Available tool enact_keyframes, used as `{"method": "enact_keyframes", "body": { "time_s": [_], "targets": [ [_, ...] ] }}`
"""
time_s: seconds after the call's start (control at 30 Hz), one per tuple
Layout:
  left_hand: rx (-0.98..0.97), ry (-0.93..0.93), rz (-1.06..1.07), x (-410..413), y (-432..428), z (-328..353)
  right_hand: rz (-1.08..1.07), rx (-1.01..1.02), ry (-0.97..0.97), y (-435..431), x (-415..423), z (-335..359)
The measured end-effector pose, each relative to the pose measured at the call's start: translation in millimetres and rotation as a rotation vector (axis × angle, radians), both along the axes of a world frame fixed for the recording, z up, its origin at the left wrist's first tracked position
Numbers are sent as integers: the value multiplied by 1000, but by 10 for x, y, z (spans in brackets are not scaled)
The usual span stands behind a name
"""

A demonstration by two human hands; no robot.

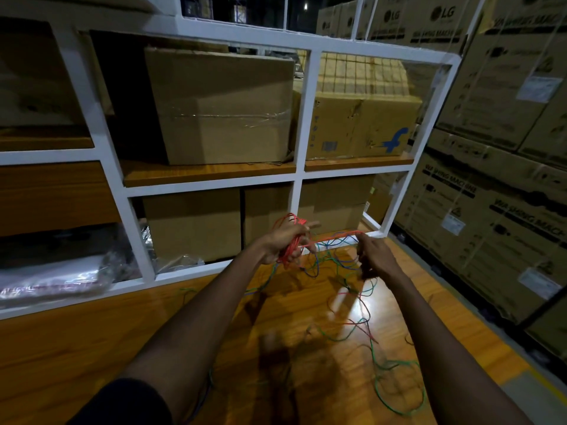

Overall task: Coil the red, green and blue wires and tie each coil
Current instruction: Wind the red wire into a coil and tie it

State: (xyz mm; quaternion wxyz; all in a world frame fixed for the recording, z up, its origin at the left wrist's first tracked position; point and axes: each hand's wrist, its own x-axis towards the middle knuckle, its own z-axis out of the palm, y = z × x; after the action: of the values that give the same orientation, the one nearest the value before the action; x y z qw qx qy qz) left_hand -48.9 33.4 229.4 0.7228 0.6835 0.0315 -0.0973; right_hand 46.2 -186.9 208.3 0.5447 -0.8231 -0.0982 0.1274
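A wooden tabletop [92,348] lies under both hands, bounded beyond them by a white shelf frame [190,271] packed with cardboard boxes [221,105]; stacked cartons [491,210] close off the side to the right of the right hand. Bare wood is left open below and to the left of the left hand. The left hand [285,240] is closed around a bundle of red wire [291,243] loops. From it a red strand is stretched across to the right hand [374,259], whose fingers are curled and pinched on it. Beneath and between the hands, green wire [395,366] and blue wire [313,273] are spread loose and tangled over the wood.
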Motion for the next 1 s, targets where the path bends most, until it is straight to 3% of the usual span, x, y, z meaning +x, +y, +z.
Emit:
{"method": "enact_keyframes", "body": {
  "time_s": [0.1,0.2,0.27,0.33,0.43,0.5,0.63,0.73,0.87,1.0],
  "targets": [
    [88,-23,-37,11,16,-59,105,219,202,-29,12,-15],
    [65,10,-67,-32,28,-88,147,556,212,-98,71,-17],
    [46,17,-94,-71,17,-92,87,658,191,-110,83,3],
    [29,24,-119,-94,1,-98,17,575,84,-87,83,25],
    [10,0,-163,-99,-18,-124,-9,277,-108,-39,82,24],
    [-117,17,-163,-92,-2,-121,-5,95,-189,-27,92,-8],
    [-511,20,-56,-32,79,-75,144,84,-134,-88,146,-158],
    [-616,-93,22,-13,135,1,146,-23,-160,-191,215,-275],
    [-782,-200,157,-36,348,141,-68,-313,-483,-423,340,-512],
    [-743,-218,276,-10,436,149,-128,-182,-520,-456,315,-557]
  ]
}}
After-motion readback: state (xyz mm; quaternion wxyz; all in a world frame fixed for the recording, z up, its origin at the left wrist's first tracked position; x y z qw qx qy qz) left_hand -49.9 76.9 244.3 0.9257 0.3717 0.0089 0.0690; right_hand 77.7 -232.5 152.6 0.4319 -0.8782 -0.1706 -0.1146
